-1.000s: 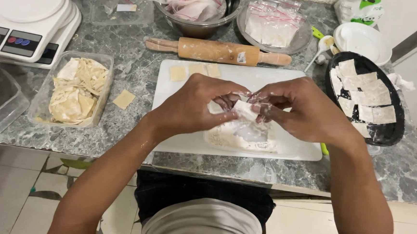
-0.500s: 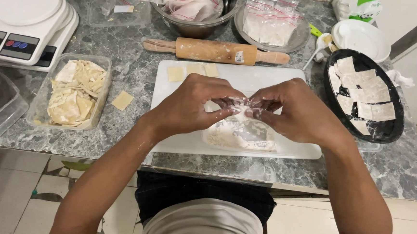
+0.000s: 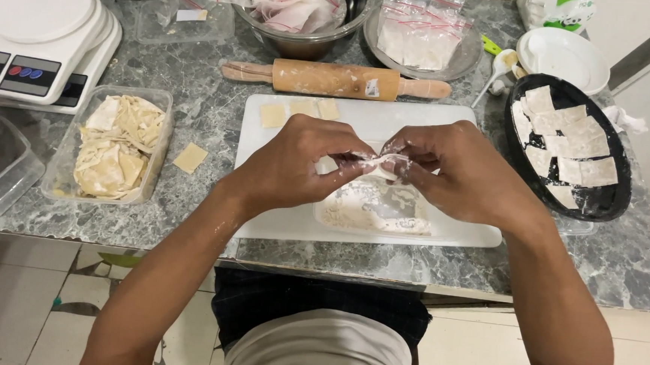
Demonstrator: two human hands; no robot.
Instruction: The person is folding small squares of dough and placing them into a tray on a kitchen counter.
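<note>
Both hands pinch one small dough piece (image 3: 388, 162) between their fingertips, left hand (image 3: 307, 159) and right hand (image 3: 454, 168) closed on it, above the white cutting board (image 3: 449, 122) near the counter's front edge.

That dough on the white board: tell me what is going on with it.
A person pinches a small piece of dough between the left hand and right hand, above the white cutting board. A floury patch lies under the hands. Three small dough squares sit at the board's far edge, in front of the rolling pin. A black tray on the right holds floured folded pieces.
</note>
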